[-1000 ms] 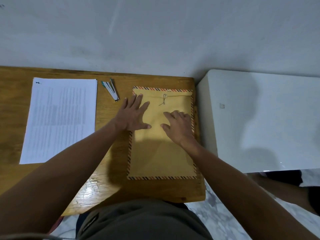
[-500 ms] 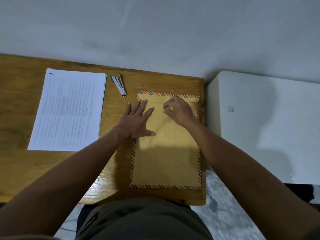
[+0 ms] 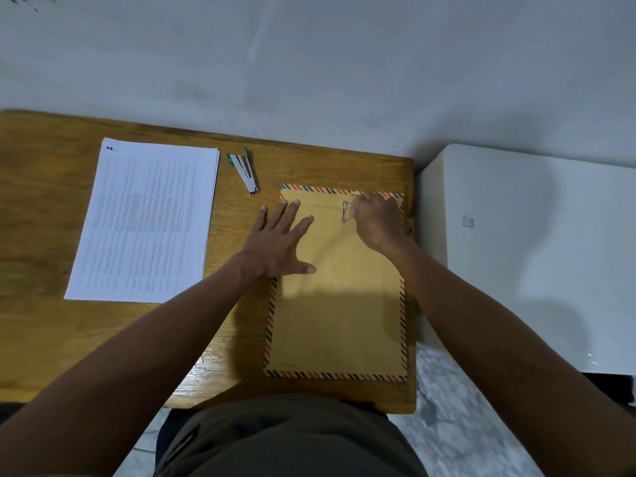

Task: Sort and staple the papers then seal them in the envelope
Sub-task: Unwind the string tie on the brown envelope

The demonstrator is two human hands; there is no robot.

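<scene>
A brown envelope [image 3: 337, 304] with a red and blue striped border lies flat on the right part of the wooden table [image 3: 41, 235]. My left hand [image 3: 280, 241] presses flat on its upper left part, fingers spread. My right hand [image 3: 377, 218] is at the envelope's top, fingers curled, pinching the closure string [image 3: 345, 212], which runs around the two small buttons near the flap. A stack of printed papers [image 3: 144, 222] lies on the table to the left. A small silver stapler [image 3: 244, 170] with green ends rests between the papers and the envelope.
A white wall runs right behind the table. A white cabinet top [image 3: 533, 242] stands against the table's right side. Marble-patterned floor [image 3: 457, 425] shows below it. My lap is at the table's near edge.
My right hand moved from the envelope's middle up to the flap and took hold of the string, now wound around the buttons. My left hand stayed flat on the envelope.
</scene>
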